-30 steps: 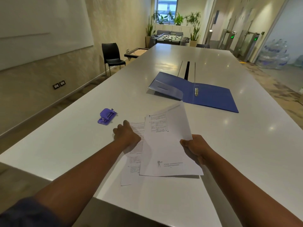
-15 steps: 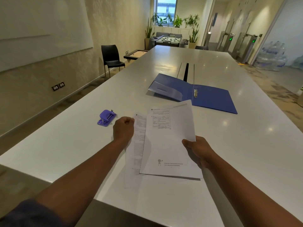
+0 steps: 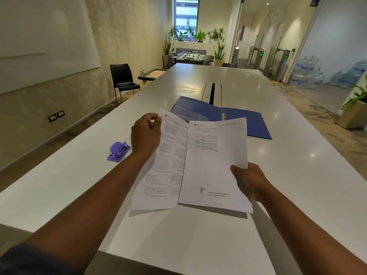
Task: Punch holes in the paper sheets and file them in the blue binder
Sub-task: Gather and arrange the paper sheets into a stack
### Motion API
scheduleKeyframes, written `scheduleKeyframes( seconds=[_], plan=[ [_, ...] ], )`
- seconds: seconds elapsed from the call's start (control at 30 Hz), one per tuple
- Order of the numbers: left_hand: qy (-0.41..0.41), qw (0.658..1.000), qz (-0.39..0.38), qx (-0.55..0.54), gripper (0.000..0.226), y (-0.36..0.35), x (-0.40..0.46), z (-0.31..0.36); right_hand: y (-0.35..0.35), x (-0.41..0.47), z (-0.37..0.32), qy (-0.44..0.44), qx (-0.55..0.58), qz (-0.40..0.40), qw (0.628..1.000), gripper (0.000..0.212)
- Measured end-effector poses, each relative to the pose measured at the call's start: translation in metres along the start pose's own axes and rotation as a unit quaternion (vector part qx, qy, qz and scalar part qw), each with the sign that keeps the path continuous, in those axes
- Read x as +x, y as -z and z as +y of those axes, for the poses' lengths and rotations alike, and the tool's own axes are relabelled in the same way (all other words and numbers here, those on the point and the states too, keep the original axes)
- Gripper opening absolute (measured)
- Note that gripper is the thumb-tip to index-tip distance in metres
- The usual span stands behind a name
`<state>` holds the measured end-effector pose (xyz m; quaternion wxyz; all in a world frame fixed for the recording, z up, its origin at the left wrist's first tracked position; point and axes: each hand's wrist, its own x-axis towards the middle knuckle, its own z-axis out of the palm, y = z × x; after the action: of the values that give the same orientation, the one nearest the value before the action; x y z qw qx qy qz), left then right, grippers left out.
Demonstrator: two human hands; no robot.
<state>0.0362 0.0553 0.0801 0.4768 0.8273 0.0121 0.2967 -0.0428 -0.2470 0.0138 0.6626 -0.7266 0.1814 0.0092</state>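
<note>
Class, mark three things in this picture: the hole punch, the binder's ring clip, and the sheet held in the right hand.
hole punch (image 3: 118, 151): head view, on its purple top lever.
ring clip (image 3: 224, 116): head view, on the metal rings at the binder's spine.
right-hand sheet (image 3: 215, 167): head view, on its blank middle.

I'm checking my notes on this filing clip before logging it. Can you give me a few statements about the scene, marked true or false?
1. The blue binder lies open on the table. True.
2. The purple hole punch is in the left hand. False: it sits on the table; that hand pinches a sheet's top corner.
3. The right hand holds a paper sheet by its right edge. True.
4. Sheets are on the binder rings. False: none are filed.
</note>
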Motion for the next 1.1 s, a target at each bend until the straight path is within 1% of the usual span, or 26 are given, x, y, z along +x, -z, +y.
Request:
scheduleKeyframes(
  seconds=[0.07,0.2,0.27,0.37,0.43,0.5,0.6,0.7,0.87,0.93,1.0,1.1],
  plan=[
    [-0.034,0.999,0.002,0.012,0.028,0.006,0.006,0.012,0.006,-0.002,-0.001,0.006,-0.019,0.012,1.000,0.038],
    [-0.096,0.995,-0.017,0.024,0.029,0.018,0.018,0.041,0.014,-0.004,-0.002,0.017,-0.041,0.030,0.999,0.029],
    [-0.115,0.993,-0.033,0.020,0.027,0.023,0.022,0.056,0.015,-0.005,-0.002,0.016,-0.038,0.033,0.999,0.028],
    [-0.120,0.991,-0.053,0.000,0.024,0.031,0.027,0.074,0.017,-0.005,-0.001,0.012,-0.027,0.036,0.999,0.032],
    [-0.113,0.991,-0.060,-0.028,0.024,0.034,0.029,0.084,0.018,-0.005,-0.001,0.011,-0.020,0.033,0.999,0.031],
    [-0.097,0.991,-0.064,-0.063,0.021,0.035,0.029,0.091,0.018,-0.006,-0.002,0.017,-0.019,0.032,0.999,0.026],
    [-0.039,0.987,-0.087,-0.131,0.013,0.034,0.030,0.097,0.019,-0.005,-0.001,0.023,-0.007,0.022,0.999,0.025],
    [0.028,0.977,-0.110,-0.178,0.016,0.032,0.031,0.099,0.019,-0.006,-0.002,0.033,0.006,0.006,0.999,0.026],
    [0.063,0.977,-0.105,-0.175,0.016,0.030,0.038,0.093,0.020,-0.006,-0.004,0.045,0.006,-0.015,0.999,0.029],
    [0.080,0.976,-0.114,-0.168,0.018,0.027,0.041,0.088,0.020,-0.007,-0.003,0.047,0.008,-0.024,0.999,0.030],
    [0.095,0.976,-0.129,-0.149,0.018,0.021,0.043,0.082,0.019,-0.007,-0.003,0.047,0.011,-0.037,0.998,0.032],
    [0.108,0.979,-0.129,-0.113,0.016,0.011,0.044,0.069,0.018,-0.009,-0.004,0.055,0.020,-0.064,0.996,0.032]
  ],
)
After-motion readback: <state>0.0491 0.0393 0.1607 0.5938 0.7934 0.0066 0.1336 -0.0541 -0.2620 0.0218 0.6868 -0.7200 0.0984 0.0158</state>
